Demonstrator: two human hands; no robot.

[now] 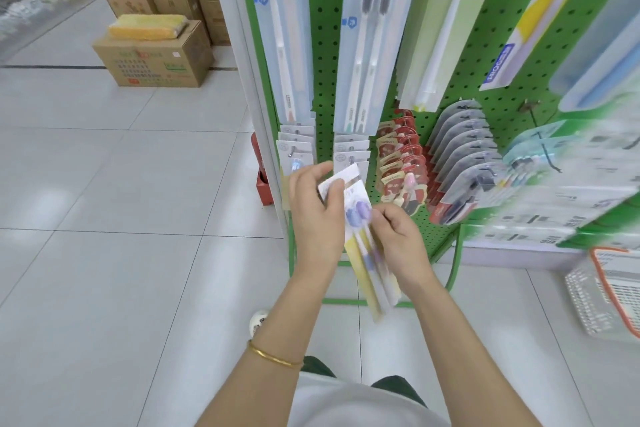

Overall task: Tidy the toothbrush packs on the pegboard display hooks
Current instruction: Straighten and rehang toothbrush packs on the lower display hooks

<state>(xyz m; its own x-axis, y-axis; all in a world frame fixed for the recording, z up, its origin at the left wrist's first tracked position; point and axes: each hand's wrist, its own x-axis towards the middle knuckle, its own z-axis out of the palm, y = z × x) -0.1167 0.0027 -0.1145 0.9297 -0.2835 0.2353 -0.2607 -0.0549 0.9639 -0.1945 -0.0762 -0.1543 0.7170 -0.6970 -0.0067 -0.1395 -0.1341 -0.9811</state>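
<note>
A green pegboard (325,45) carries rows of toothbrush packs on hooks. My left hand (317,215) grips the top of a toothbrush pack (360,239) with purple brush heads and a yellow card, held just below the lower-left hooks. Fingers of my right hand (398,236) pinch the same pack's right edge near the brush heads. The pack hangs down between both hands, tilted slightly right. Behind my left hand, similar white packs (351,149) hang on a hook, and another stack (298,146) hangs further left.
Red packs (401,156) and grey-carded packs (464,149) hang to the right. Tall blue packs (374,38) hang above. A white wire basket (609,295) sits at the lower right. Cardboard boxes (156,55) stand on the tiled floor at the back left.
</note>
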